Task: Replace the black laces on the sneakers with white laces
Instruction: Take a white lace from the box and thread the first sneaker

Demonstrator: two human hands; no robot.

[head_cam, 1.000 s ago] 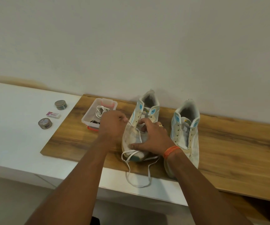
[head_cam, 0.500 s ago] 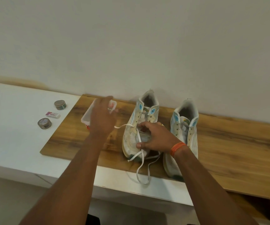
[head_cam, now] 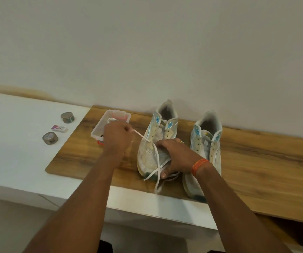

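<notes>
Both forearms bare, coming in from bottom edge and angled up toward centre. Left hand (head_cam: pixel 117 138): back of hand facing camera, fingers curled into a loose fist, thumb + forefinger side pinching the white lace (head_cam: pixel 141 135), which runs taut from the hand to an eyelet on the left sneaker (head_cam: pixel 156 141). Wrist roughly straight w/ forearm. Right hand (head_cam: pixel 176 156): palm down over the forefoot of that sneaker, fingers curled round its far side, thumb tip down at the toe. Gold ring (head_cam: pixel 181 141) on one finger; orange thread band (head_cam: pixel 200 166) round the right wrist. Hands near each other, not touching.
</notes>
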